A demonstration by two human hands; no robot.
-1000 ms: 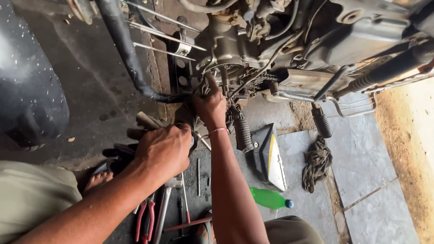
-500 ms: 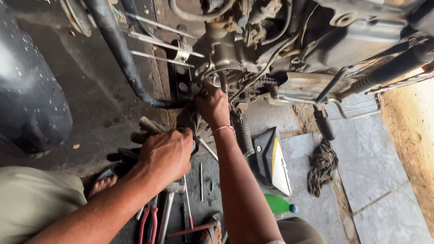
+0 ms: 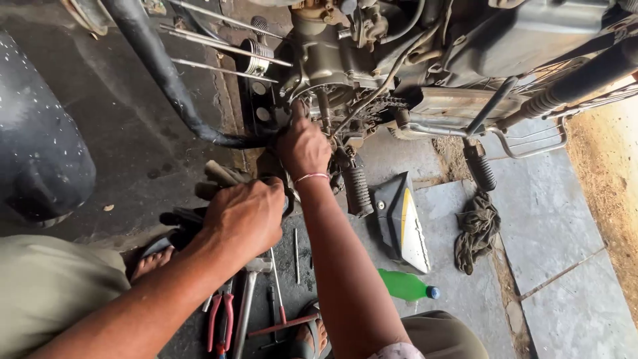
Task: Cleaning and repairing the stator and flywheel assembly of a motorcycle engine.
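greasy matt metal engine, glossy green plastic bottle, grimy cloth rag

We see a green bottle with a blue cap; a black panel striped yellow and white; red-handled pliers; a grey-brown rag.

The right hand works in a tight gap: black exhaust pipe left, footpeg right, cables above. Open floor (rag aside) lies toward the right edge.
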